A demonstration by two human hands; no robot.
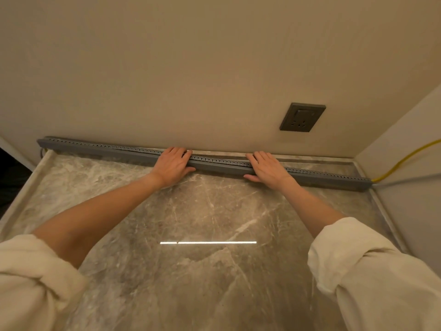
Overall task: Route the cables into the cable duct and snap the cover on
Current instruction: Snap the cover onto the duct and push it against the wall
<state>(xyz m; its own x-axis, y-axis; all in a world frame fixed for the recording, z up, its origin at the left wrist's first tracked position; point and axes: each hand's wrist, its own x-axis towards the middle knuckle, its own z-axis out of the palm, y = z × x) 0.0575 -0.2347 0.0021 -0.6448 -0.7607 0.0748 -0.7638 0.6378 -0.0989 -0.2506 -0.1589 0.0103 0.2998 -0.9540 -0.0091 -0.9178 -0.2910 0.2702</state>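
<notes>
Duct (95, 150) lies along back of counter (214, 223) at wall. Cover (219, 163) sits skewed on it between hands, not seated mid-span. L hand (173, 164) & R hand (268, 167): grip spread flat, fingers straight, pressing cover down. Yellow cable (405, 158) exits R end. Risks: cover snaps crooked, pinches cable; uneven push → ends pop up; duct slides on slick counter.

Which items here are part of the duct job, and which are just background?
Job:
- grey cable duct along the wall
- duct cover, under both hands
- yellow cable leaving the duct's right end
- left hand, flat on the cover
- right hand, flat on the cover

Background:
- wall socket
- marble countertop
- wall
</notes>
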